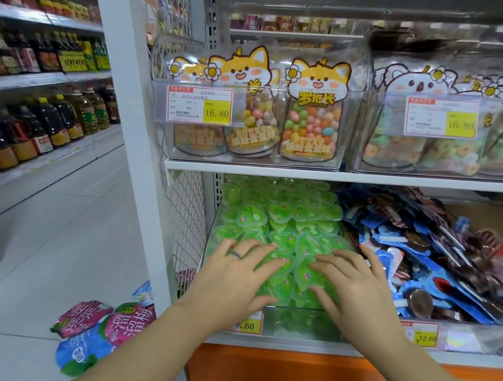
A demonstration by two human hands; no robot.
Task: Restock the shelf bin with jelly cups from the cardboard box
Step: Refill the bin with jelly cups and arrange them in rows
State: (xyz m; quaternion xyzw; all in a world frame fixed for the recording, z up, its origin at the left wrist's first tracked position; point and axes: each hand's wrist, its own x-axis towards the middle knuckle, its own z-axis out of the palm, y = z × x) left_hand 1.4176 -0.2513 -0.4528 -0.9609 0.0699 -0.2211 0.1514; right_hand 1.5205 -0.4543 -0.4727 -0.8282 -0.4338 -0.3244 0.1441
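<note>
The jelly cups [278, 215] are green, heart-shaped and translucent, with glossy film lids. They are heaped in the clear plastic shelf bin [301, 322] on the lower shelf, with more piled toward the back. At 3 o'clock from the bin lies a heap of blue and brown foil packets [423, 255], and at 9 o'clock stands a white wire mesh panel [185, 214]. At 12 o'clock, one shelf up, are jar-shaped pouches [311, 128] of coloured candy. At 7 o'clock are pink and blue bags [99, 329]. Both hands lie palm down on the front cups with fingers straight and spread, gripping nothing. The left hand [235, 269], which wears a ring, has its wrist partly covering a price tag [248, 323]. The right hand [358, 282] is at 3 o'clock beside it.
</note>
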